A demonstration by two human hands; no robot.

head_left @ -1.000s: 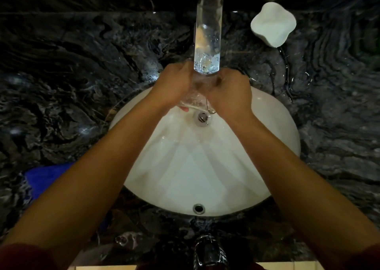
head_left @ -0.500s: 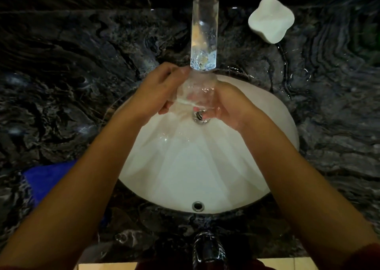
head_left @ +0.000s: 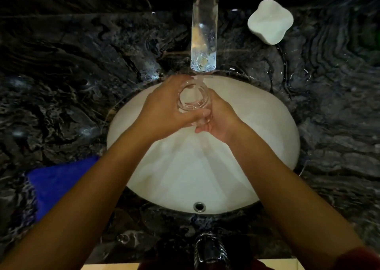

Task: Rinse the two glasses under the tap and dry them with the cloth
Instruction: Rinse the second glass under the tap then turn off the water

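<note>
glass (head_left: pixel 193 96) seemingly gripped between hands (head_left: pixel 164 109)

Both hands, left hand (head_left: pixel 164 113) and right hand (head_left: pixel 221 119), grip a glass (head_left: pixel 193 99) between their fingers, mouth up, seemingly under the tap's (head_left: pixel 204 33) stream.

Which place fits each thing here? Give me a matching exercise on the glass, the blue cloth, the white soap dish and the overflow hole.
Things:
1. glass
2. blue cloth
3. white soap dish
4. overflow hole

Places:
A. counter, right of the tap
B. near wall of the basin
C. held in both hands under the running water
D. counter, left of the basin

Pairs: 1-C, 2-D, 3-A, 4-B
</note>
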